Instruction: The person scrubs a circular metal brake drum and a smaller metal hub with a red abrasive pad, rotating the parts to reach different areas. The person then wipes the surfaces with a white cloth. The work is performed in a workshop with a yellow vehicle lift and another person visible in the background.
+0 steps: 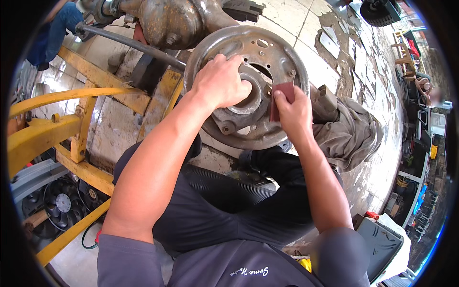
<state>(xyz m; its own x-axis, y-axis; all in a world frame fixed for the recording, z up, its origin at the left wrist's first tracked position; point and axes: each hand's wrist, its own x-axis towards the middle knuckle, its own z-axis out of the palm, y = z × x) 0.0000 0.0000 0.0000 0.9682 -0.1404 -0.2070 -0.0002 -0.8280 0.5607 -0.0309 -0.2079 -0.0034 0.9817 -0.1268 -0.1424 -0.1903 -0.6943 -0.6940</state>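
Brake backing plate (278,60), round and metallic, lies ahead of the person beyond the knees, directly under both hands, its face turned up toward them. Being circular, it shows no long axis; a raised hub ring (246,109) surrounds the opening near its middle. The left hand (222,81) lies over the upper-left face, partly curled, thumb beside the hub ring and fingertips near the plate's upper part; whether it grips anything I cannot tell. The right hand (295,115) pinches a reddish-brown sandpaper sheet (283,93) between thumb and fingers, just right of the hub ring, the sheet's long side running away from the body. Its far face is hidden, so contact with the plate is uncertain. The left hand is nearer the plate's left rim, the right nearer its right rim. Beyond the upper-right rim is tiled floor (307,21); a grey cloth (351,134) lies bunched to the right. A rusty axle housing (169,21) and steel rod (136,46) crowd the upper left, with a yellow frame (45,136) farther left.
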